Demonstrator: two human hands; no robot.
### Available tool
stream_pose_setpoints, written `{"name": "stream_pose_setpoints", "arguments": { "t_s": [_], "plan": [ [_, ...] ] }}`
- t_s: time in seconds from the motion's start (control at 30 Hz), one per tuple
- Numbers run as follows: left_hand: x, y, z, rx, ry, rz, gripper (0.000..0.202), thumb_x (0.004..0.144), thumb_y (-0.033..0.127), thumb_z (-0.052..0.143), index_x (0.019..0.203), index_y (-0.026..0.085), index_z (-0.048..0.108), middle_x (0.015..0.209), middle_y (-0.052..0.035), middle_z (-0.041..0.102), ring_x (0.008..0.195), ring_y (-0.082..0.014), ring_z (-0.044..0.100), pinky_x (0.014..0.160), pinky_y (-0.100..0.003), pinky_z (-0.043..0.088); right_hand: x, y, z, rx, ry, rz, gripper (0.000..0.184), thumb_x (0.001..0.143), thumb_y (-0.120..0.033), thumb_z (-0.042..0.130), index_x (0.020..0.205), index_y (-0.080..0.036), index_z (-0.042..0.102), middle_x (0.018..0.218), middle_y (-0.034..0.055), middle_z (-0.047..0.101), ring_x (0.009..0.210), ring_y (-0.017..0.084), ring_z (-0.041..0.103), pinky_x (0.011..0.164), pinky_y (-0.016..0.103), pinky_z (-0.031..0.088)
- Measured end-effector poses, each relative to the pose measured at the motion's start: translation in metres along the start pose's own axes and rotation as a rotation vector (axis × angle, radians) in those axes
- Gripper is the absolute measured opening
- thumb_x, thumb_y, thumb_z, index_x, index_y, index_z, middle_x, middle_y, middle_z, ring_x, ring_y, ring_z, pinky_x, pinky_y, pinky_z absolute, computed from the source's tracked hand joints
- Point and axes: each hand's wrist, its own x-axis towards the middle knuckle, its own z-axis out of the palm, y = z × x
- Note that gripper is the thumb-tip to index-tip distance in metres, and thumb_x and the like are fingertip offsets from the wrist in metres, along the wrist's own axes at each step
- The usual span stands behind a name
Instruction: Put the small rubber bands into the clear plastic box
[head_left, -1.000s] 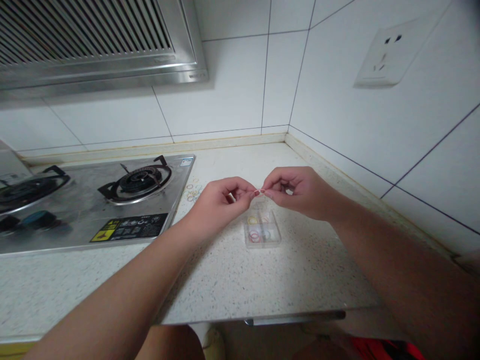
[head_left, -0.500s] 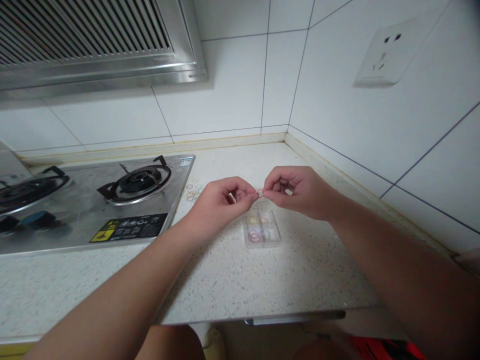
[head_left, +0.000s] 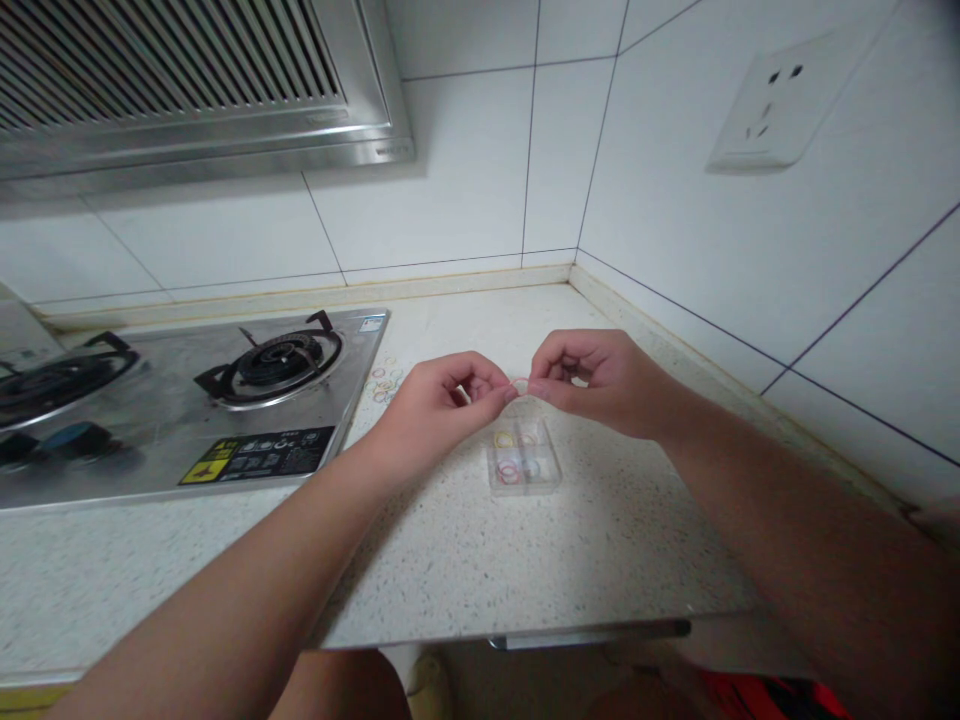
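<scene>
My left hand [head_left: 442, 400] and my right hand [head_left: 592, 380] meet fingertip to fingertip above the counter, both pinched on a small pale pink ring [head_left: 520, 384]. Just below them on the speckled counter sits a small clear plastic box [head_left: 523, 458] with compartments holding coloured rings: yellow and pink at the back, red and blue at the front. A loose scatter of several small coloured rings [head_left: 383, 384] lies on the counter to the left, beside the stove's edge.
A steel gas stove [head_left: 187, 400] with two burners fills the left of the counter, under a range hood [head_left: 187, 90]. White tiled walls meet in a corner behind; a wall socket [head_left: 772, 105] is at the upper right. The counter's front edge [head_left: 525, 625] runs below the box.
Both hands have risen very slightly and stay pinched together; the little ring between the fingertips now shows a bit more clearly as a loop.
</scene>
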Motion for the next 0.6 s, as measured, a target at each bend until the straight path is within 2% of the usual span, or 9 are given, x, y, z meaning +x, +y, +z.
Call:
{"name": "stream_pose_setpoints", "arguments": {
  "t_s": [0.17,0.37,0.6],
  "plan": [
    [-0.002,0.006,-0.002,0.022,-0.044,0.014,0.019,0.089,0.034,0.068,0.089,0.015,0.069,0.073,0.0001,0.058,0.066,-0.0095,0.049,0.058,-0.022,0.038,0.001,-0.001,-0.003,0.023,0.022,-0.010,0.030,0.087,-0.040,0.062,0.080,-0.010,0.064,0.061,-0.0005,0.055,0.055,0.002,0.047,0.050,0.014,0.036],
    [-0.005,0.012,-0.003,0.198,-0.272,-0.006,0.013,0.089,0.028,0.065,0.087,0.016,0.070,0.071,0.0013,0.061,0.063,-0.0089,0.049,0.055,-0.021,0.037,0.002,0.002,-0.004,0.028,0.055,0.028,0.029,0.086,-0.039,0.063,0.081,-0.011,0.064,0.059,-0.0009,0.056,0.053,0.002,0.047,0.047,0.013,0.035],
    [-0.005,0.011,-0.004,0.365,-0.469,0.007,0.012,0.087,0.028,0.066,0.085,0.016,0.070,0.064,0.0038,0.054,0.057,-0.0082,0.045,0.054,-0.022,0.032,0.002,0.003,-0.004,0.010,0.053,0.045,0.029,0.086,-0.039,0.063,0.082,-0.010,0.064,0.059,-0.0005,0.056,0.053,0.002,0.048,0.048,0.014,0.035]
  ]
}}
